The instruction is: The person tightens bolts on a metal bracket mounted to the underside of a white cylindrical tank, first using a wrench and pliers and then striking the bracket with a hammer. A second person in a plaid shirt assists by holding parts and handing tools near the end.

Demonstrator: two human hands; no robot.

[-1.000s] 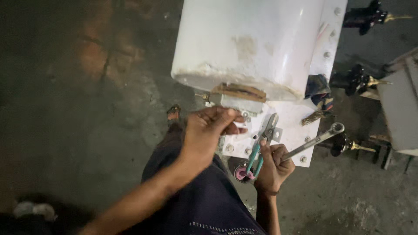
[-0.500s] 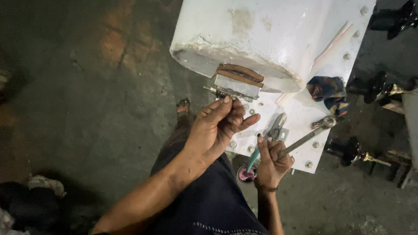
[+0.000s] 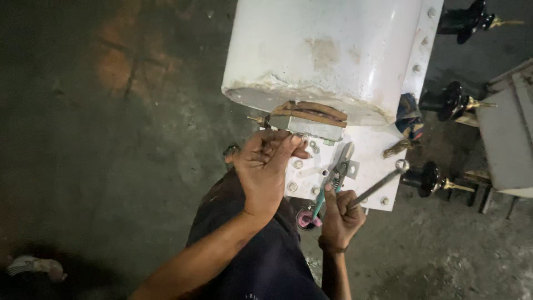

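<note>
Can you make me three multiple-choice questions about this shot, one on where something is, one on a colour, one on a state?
1. Where does the pliers' head lie?
A. on the white bolted plate
B. on the dark floor
C. on top of the tank

2. What colour are the pliers' handles?
A. yellow
B. teal-green
C. black

3. What is the right hand doing?
A. resting open on the floor
B. gripping pliers and wrench
C. holding a black insulator

Answers:
1 A: the pliers point their jaws onto the white plate under the white tank.
2 B: the handles running back to the right hand are teal-green.
3 B: its fingers close round the pliers' handle and the wrench; the left hand reaches to the metal block.
</note>
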